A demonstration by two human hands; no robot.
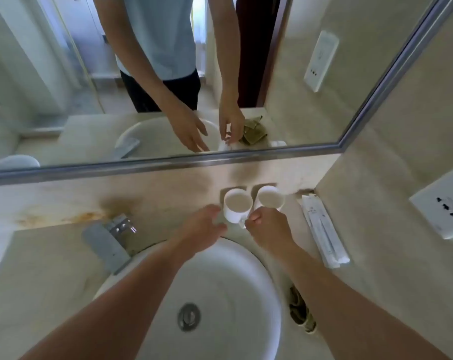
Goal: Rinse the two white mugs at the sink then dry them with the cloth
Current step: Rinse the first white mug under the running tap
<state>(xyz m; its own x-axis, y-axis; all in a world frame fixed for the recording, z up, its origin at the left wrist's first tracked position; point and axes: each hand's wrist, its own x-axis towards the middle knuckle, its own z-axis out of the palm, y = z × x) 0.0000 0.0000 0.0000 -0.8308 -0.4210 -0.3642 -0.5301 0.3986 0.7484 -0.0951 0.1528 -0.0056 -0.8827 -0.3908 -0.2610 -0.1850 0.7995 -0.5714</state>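
Bathroom tabletop (64,198), mirror behind | two white mugs (238,205) upright near back-right corner | my left hand (203,228) outstretched, fingers apart, beside left mug | my right hand (268,229) curled at its handle, grip unclear.

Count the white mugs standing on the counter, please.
2. The left mug and the right mug stand side by side behind the basin, near the mirror; the right hand partly covers the right one.

Sachet (321,224) print blurred, no legible text
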